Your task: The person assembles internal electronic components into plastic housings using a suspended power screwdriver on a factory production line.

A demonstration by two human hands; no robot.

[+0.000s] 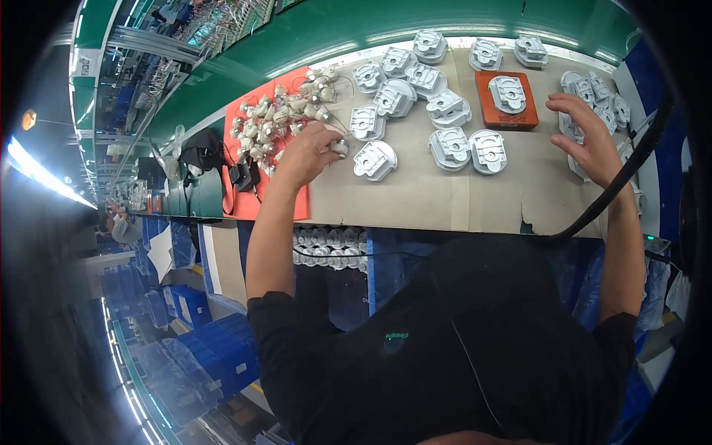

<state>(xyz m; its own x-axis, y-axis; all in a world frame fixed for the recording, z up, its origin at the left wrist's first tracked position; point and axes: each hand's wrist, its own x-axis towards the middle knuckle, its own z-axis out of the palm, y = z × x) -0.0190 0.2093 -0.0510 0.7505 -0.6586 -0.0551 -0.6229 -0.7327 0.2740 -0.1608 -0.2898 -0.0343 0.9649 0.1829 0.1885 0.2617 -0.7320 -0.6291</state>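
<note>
The left hand (308, 154) pinches a small white part (340, 148) with its thumb and fingers. The small white part is over the desk (423, 194), at the right edge of the red mat (300, 202). It pokes out to the right, past the fingertips. The hand hides some of it, so I cannot tell which way its long side goes. The bit that shows is pale and chunky.

The right hand (589, 141) is empty, with its thumb and fingers spread. It is by the heap of white cases (593, 96) on the right. I cannot tell if it touches them.

One white case (508, 94) sits flat on an orange block (526, 119). Its long side runs away from the person, with the far end leaning a bit left. It is white and rounded, with a round hole in it.

On the red mat is a pile of little cream parts (261, 132) with thin wires.
</note>
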